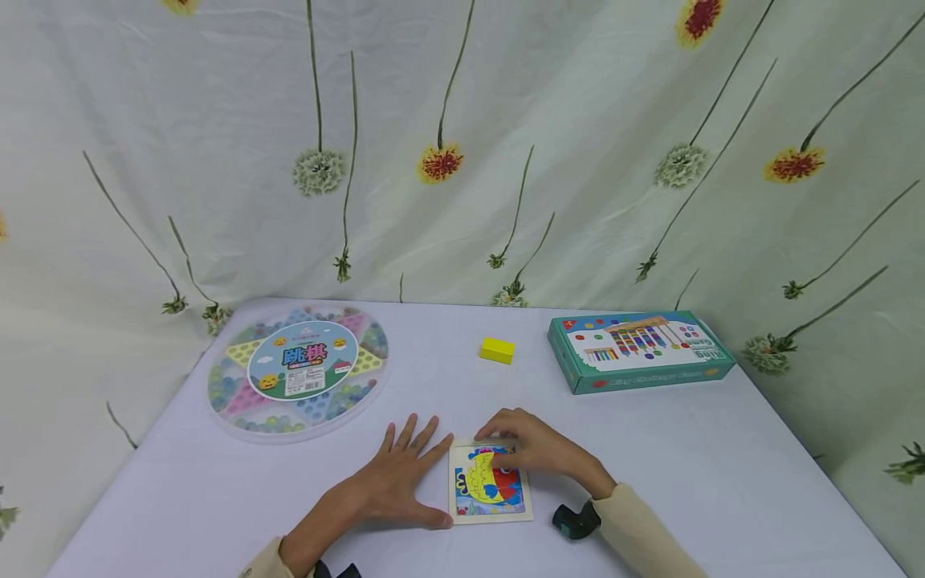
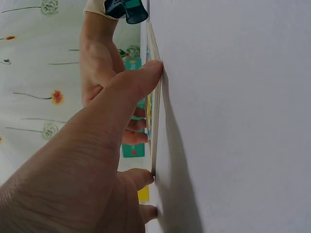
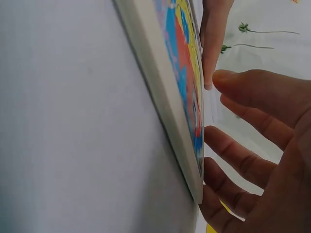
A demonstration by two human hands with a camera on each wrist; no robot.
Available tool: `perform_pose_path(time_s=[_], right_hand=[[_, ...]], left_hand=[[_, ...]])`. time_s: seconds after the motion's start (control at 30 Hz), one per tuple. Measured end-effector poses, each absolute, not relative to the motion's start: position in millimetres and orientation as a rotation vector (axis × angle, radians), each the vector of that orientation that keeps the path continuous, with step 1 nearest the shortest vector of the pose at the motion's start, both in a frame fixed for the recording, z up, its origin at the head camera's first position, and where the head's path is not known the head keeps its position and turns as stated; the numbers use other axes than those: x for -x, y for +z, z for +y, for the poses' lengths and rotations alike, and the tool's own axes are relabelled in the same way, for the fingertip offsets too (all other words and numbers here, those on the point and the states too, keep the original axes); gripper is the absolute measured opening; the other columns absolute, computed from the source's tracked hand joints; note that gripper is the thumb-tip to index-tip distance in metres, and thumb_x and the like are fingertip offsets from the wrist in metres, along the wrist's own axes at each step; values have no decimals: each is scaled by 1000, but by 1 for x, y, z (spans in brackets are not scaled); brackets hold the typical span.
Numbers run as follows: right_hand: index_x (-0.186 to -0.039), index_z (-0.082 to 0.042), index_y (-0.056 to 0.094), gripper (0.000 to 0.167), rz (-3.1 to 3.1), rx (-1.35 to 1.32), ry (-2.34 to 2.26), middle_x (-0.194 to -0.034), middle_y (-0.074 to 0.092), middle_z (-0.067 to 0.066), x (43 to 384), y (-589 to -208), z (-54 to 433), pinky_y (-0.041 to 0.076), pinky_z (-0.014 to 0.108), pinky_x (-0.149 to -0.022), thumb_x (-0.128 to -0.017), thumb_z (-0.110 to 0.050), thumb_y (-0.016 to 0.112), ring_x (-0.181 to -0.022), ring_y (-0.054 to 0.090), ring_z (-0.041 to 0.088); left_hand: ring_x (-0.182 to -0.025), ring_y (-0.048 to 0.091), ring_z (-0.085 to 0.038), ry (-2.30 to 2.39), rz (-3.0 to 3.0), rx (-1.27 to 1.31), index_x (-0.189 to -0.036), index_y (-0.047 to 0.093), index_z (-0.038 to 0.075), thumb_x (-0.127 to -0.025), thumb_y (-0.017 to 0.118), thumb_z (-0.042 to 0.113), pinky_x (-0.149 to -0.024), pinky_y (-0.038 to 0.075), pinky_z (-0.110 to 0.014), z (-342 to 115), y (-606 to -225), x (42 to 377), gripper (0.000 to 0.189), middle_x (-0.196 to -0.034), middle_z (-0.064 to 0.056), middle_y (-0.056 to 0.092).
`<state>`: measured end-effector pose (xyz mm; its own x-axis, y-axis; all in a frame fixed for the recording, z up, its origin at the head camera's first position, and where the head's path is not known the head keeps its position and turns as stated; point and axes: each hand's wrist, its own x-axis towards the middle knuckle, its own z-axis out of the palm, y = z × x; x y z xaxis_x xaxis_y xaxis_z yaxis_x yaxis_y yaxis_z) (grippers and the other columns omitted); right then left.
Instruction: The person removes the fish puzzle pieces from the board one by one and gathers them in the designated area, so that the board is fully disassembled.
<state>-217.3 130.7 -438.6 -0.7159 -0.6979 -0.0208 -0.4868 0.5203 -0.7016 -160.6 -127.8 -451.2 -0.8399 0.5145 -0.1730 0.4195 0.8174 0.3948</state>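
Observation:
A small square fish jigsaw puzzle (image 1: 482,485) in a pale wooden frame lies flat on the white table, its fish yellow and red. My left hand (image 1: 393,482) rests flat with fingers spread, thumb and index fingertip at the frame's left edge. Over the puzzle's upper right part arches my right hand (image 1: 531,443), its fingers loosely bent. In the right wrist view its thumb (image 3: 243,90) hovers above the picture, while fingertips meet the frame's far edge (image 3: 198,194). Nothing shows pinched between thumb and fingers.
Beyond the puzzle lies a yellow block (image 1: 497,350). A round Chinese checkers set (image 1: 299,365) with marbles sits at the back left. At the back right is a green game box (image 1: 639,351). Flower-printed cloth (image 1: 578,241) hangs behind the table.

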Motion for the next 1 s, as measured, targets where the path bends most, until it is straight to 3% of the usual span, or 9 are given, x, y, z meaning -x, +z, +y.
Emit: perform_pose_path(time_s=[0.13,1.0], right_hand=[[-112,-19,70,28,2492,1005,-910,-109,61,-6,217,-440,126,45,30,-87,-85,-18,73,-104,49,14],[-106,-19,74,22,2493,1043,-883,-103,52,-7,216,-443,123,41,28,-85,-85,-12,71,-103,43,15]], left_hand=[[-145,-4,-42,502,2726,-729,-152,28,20,-67,62,77,-113,-3,-64,-129,-452,160,108,-161,-10,9],[-145,1,-44,503,2749,-739,-151,30,21,-66,61,80,-112,0,-67,-127,-449,161,109,-161,-11,13]])
